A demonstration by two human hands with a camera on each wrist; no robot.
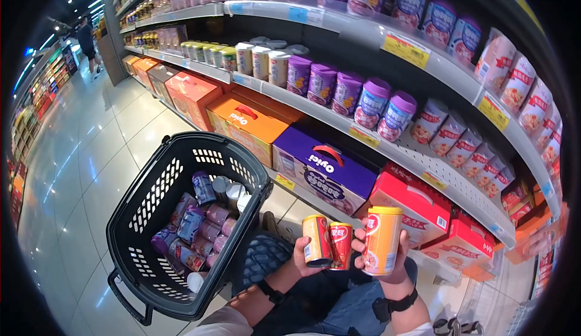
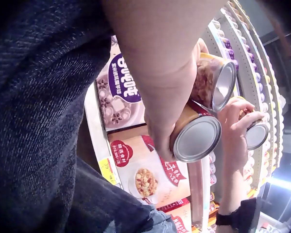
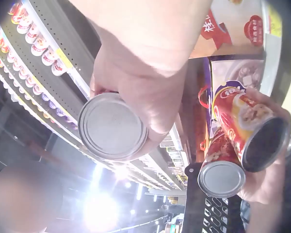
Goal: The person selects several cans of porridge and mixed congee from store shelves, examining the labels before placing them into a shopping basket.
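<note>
My left hand (image 1: 298, 260) grips two cans side by side in front of my lap. One is a yellow-and-red can (image 1: 316, 239) with a yellow rim; the other is a slimmer red can (image 1: 341, 245). Their metal bottoms show in the left wrist view, on the nearer can (image 2: 198, 139) and the farther can (image 2: 224, 86). To the right, my right hand (image 1: 399, 266) holds a larger orange-yellow can (image 1: 382, 239) with a yellow lid, fingers curled about it. The right wrist view shows its round metal base (image 3: 112, 126).
A black shopping basket (image 1: 175, 137) with several cans and cups inside stands left of my knees. Shelves (image 1: 339, 24) of canned goods curve along the front and right. Gift boxes, one purple (image 1: 327, 166) and one red (image 1: 411, 197), line the bottom. The tiled aisle (image 1: 78, 172) runs leftward.
</note>
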